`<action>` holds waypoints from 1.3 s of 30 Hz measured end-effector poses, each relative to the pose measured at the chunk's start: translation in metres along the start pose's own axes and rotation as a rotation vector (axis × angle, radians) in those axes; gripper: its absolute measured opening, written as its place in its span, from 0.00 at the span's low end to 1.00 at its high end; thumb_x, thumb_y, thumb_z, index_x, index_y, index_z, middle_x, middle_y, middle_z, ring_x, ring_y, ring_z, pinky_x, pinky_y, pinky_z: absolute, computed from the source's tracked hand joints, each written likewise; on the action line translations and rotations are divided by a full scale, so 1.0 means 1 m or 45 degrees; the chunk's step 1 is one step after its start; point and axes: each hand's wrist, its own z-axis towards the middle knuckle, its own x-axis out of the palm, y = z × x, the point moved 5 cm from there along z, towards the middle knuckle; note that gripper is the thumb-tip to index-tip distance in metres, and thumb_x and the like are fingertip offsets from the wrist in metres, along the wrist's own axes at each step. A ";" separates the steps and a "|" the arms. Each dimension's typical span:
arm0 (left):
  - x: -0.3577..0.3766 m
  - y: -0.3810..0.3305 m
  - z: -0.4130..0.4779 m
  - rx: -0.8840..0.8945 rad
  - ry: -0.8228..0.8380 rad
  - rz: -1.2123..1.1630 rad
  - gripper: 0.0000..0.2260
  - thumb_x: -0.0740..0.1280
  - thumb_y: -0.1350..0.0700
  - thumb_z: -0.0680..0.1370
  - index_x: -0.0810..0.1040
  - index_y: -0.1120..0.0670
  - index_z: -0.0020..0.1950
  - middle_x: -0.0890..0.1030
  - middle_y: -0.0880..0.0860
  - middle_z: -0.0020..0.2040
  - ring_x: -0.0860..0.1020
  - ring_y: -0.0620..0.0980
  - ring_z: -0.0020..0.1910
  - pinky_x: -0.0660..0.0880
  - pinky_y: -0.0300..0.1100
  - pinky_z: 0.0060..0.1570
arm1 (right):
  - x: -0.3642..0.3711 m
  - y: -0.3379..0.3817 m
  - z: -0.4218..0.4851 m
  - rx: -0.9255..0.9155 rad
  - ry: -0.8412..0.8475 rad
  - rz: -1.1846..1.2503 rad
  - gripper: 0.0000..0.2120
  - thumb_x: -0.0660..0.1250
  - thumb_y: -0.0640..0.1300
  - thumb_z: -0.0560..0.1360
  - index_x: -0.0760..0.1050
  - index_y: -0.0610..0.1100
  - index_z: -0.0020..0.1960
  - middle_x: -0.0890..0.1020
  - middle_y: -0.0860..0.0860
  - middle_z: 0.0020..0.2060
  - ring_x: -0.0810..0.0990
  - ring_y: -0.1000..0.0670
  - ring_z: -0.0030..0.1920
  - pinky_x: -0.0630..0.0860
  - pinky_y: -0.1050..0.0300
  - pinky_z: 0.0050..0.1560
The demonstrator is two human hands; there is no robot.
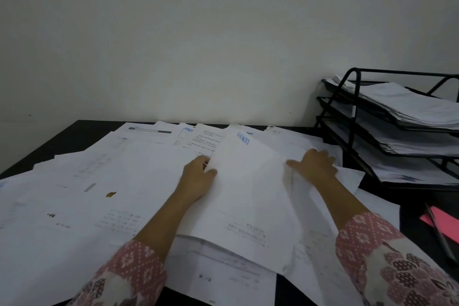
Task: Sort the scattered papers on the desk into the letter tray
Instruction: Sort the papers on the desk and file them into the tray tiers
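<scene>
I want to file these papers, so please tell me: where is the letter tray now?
In the head view, the black letter tray stands at the right end of the desk by the wall, beyond the right hand.

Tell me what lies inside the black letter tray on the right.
Each of the three tiers of the letter tray holds a stack of white papers. Only the top sheets show; the lower sheets are covered.
</scene>
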 end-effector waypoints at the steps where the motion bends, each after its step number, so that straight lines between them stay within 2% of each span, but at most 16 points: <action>1: -0.001 0.001 0.002 -0.012 -0.022 0.010 0.04 0.64 0.60 0.77 0.74 0.55 0.52 0.76 0.50 0.48 0.73 0.48 0.44 0.67 0.37 0.39 | 0.001 -0.009 0.000 0.060 0.061 -0.050 0.44 0.67 0.67 0.68 0.62 0.39 0.71 0.62 0.40 0.70 0.61 0.39 0.70 0.65 0.45 0.65; 4: -0.003 0.004 0.007 -0.043 -0.065 0.042 0.08 0.63 0.60 0.78 0.74 0.58 0.57 0.75 0.51 0.50 0.72 0.48 0.46 0.66 0.38 0.45 | 0.006 -0.025 0.001 0.056 0.160 -0.182 0.51 0.70 0.70 0.63 0.59 0.37 0.72 0.66 0.41 0.67 0.64 0.41 0.68 0.67 0.49 0.64; 9: -0.002 0.007 0.012 -0.085 -0.095 0.039 0.12 0.63 0.61 0.78 0.73 0.60 0.60 0.76 0.53 0.54 0.72 0.50 0.47 0.67 0.39 0.47 | 0.001 -0.031 0.000 0.034 0.229 -0.016 0.41 0.75 0.58 0.65 0.66 0.33 0.65 0.75 0.41 0.60 0.76 0.43 0.60 0.73 0.54 0.57; 14: -0.001 0.006 0.014 -0.098 -0.104 0.003 0.09 0.61 0.62 0.77 0.74 0.59 0.57 0.75 0.53 0.50 0.73 0.51 0.46 0.69 0.39 0.43 | 0.000 -0.037 -0.003 0.160 0.239 -0.079 0.45 0.74 0.63 0.63 0.62 0.39 0.69 0.70 0.42 0.65 0.67 0.43 0.66 0.66 0.53 0.64; 16: -0.001 0.006 0.016 -0.110 -0.102 -0.013 0.07 0.60 0.62 0.76 0.73 0.58 0.53 0.76 0.52 0.47 0.73 0.51 0.44 0.69 0.39 0.36 | 0.001 -0.034 -0.001 0.183 0.266 -0.067 0.44 0.75 0.64 0.62 0.64 0.39 0.66 0.73 0.44 0.59 0.72 0.45 0.60 0.69 0.56 0.59; 19: 0.002 0.005 0.017 -0.153 -0.095 -0.050 0.05 0.59 0.62 0.76 0.72 0.57 0.50 0.74 0.50 0.42 0.73 0.50 0.41 0.69 0.39 0.37 | 0.001 -0.028 -0.001 0.154 0.322 -0.038 0.33 0.75 0.60 0.64 0.67 0.40 0.58 0.74 0.45 0.51 0.74 0.47 0.50 0.71 0.57 0.52; 21: 0.005 0.003 0.017 -0.164 -0.092 -0.078 0.05 0.58 0.62 0.75 0.72 0.57 0.48 0.74 0.50 0.42 0.72 0.49 0.39 0.69 0.41 0.37 | 0.002 -0.028 -0.003 0.152 0.374 -0.005 0.37 0.77 0.56 0.65 0.67 0.36 0.64 0.75 0.43 0.57 0.76 0.44 0.56 0.73 0.55 0.56; 24: 0.009 -0.001 0.015 -0.158 -0.092 -0.096 0.06 0.58 0.63 0.75 0.73 0.58 0.48 0.75 0.52 0.43 0.73 0.50 0.39 0.69 0.42 0.37 | 0.001 -0.031 -0.008 0.217 0.310 -0.091 0.41 0.75 0.59 0.65 0.65 0.40 0.68 0.71 0.43 0.65 0.69 0.43 0.65 0.67 0.53 0.62; 26: 0.010 -0.003 0.014 -0.142 -0.082 -0.091 0.07 0.58 0.63 0.75 0.73 0.58 0.50 0.75 0.52 0.44 0.73 0.52 0.43 0.71 0.43 0.42 | 0.001 -0.029 -0.010 0.217 0.267 -0.121 0.37 0.74 0.59 0.66 0.66 0.41 0.67 0.71 0.43 0.63 0.67 0.44 0.65 0.69 0.53 0.57; 28: 0.013 -0.005 0.014 -0.117 -0.052 -0.076 0.09 0.58 0.64 0.76 0.73 0.57 0.53 0.75 0.52 0.47 0.74 0.53 0.46 0.71 0.45 0.46 | 0.003 -0.026 -0.011 0.204 0.265 -0.130 0.34 0.73 0.59 0.66 0.68 0.41 0.63 0.75 0.44 0.56 0.72 0.46 0.60 0.68 0.56 0.41; 29: 0.014 -0.006 0.014 -0.103 -0.038 -0.069 0.10 0.57 0.65 0.76 0.73 0.57 0.55 0.75 0.52 0.48 0.74 0.52 0.46 0.71 0.43 0.46 | 0.003 -0.025 -0.011 0.185 0.264 -0.146 0.31 0.73 0.59 0.66 0.69 0.41 0.60 0.76 0.46 0.52 0.75 0.47 0.55 0.66 0.57 0.38; 31: 0.017 -0.009 0.013 -0.068 -0.016 -0.057 0.12 0.57 0.65 0.76 0.73 0.58 0.58 0.75 0.52 0.50 0.73 0.51 0.47 0.69 0.41 0.44 | 0.002 -0.026 -0.009 0.151 0.259 -0.147 0.28 0.74 0.57 0.67 0.69 0.41 0.56 0.76 0.48 0.48 0.76 0.48 0.50 0.69 0.59 0.44; 33: 0.020 -0.010 0.013 -0.044 -0.008 -0.058 0.13 0.57 0.66 0.77 0.73 0.58 0.59 0.75 0.52 0.52 0.73 0.51 0.48 0.69 0.40 0.45 | 0.002 -0.032 -0.011 0.213 0.279 -0.085 0.33 0.76 0.56 0.65 0.69 0.40 0.61 0.75 0.45 0.55 0.75 0.45 0.56 0.72 0.56 0.54; 35: 0.022 -0.012 0.014 -0.030 -0.007 -0.060 0.13 0.57 0.66 0.76 0.73 0.58 0.58 0.76 0.53 0.52 0.74 0.51 0.47 0.70 0.39 0.41 | -0.003 -0.044 -0.015 0.308 0.175 -0.007 0.42 0.76 0.59 0.63 0.64 0.40 0.68 0.67 0.42 0.64 0.66 0.42 0.65 0.69 0.50 0.62; 37: 0.024 -0.014 0.015 -0.025 -0.017 -0.055 0.12 0.56 0.66 0.76 0.74 0.59 0.57 0.76 0.53 0.50 0.73 0.51 0.46 0.68 0.39 0.38 | -0.008 -0.057 -0.020 0.390 0.017 0.073 0.47 0.75 0.62 0.63 0.58 0.39 0.70 0.60 0.41 0.66 0.61 0.41 0.68 0.66 0.47 0.64; 39: 0.024 -0.015 0.015 -0.020 -0.026 -0.053 0.12 0.56 0.66 0.76 0.74 0.59 0.56 0.76 0.54 0.50 0.73 0.51 0.45 0.67 0.40 0.41 | -0.011 -0.068 -0.025 0.428 -0.079 0.181 0.50 0.76 0.60 0.63 0.54 0.38 0.71 0.59 0.40 0.67 0.60 0.40 0.68 0.66 0.46 0.63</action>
